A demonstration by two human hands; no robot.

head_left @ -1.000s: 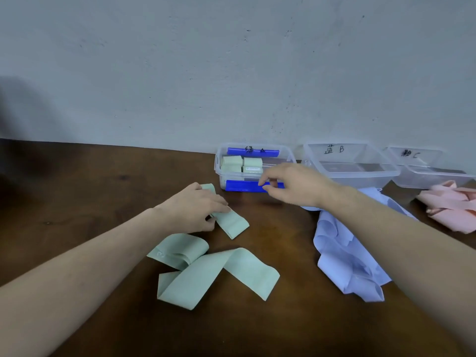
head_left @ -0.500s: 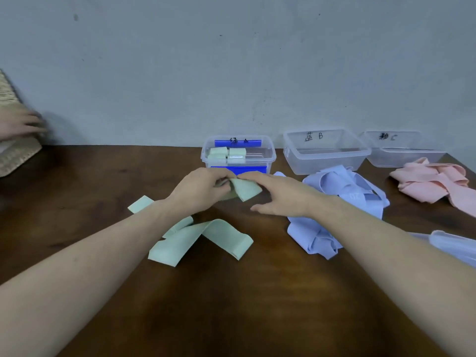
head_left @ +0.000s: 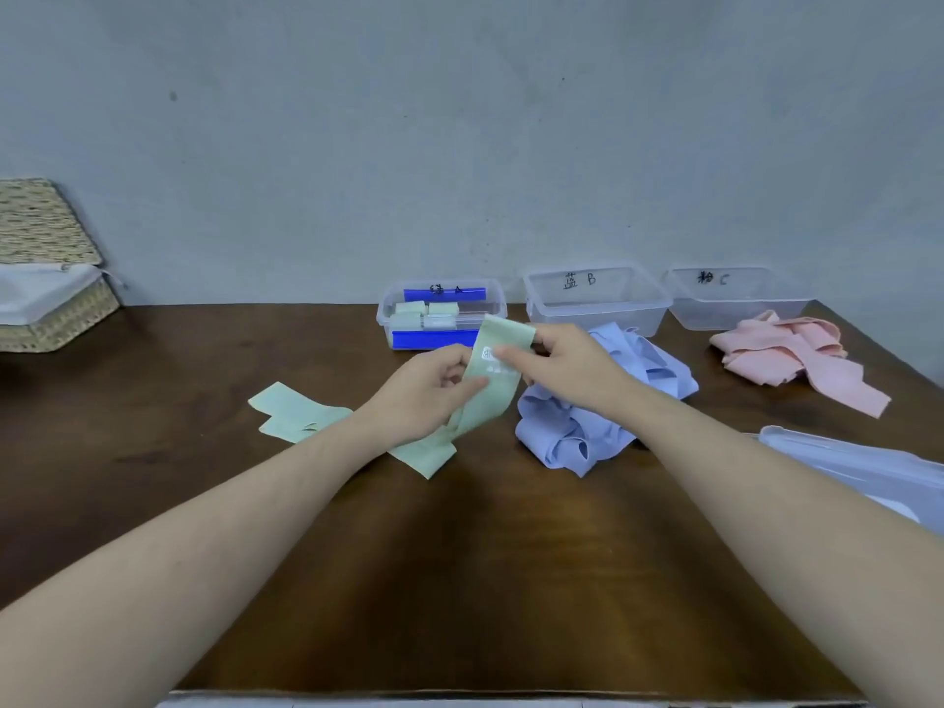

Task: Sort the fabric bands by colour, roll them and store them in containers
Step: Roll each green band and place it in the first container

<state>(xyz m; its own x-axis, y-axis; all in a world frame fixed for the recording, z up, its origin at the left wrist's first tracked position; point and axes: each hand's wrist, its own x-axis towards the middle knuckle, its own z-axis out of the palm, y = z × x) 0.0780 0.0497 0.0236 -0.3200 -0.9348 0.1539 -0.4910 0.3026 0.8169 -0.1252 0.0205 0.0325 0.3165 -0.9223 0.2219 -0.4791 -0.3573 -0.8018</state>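
Green band end lifted in front of container A, ready to start a roll.

I hold the green band (head_left: 493, 373) just in front of container A (head_left: 442, 313): my left hand (head_left: 426, 396) pinches its lower stretch and my right hand (head_left: 564, 362) pinches the top end, keeping it taut so, I judge, I can begin rolling. The band is pale green and flat, with a white printed mark near the top; its tail trails on the table (head_left: 459, 580), left of that container.
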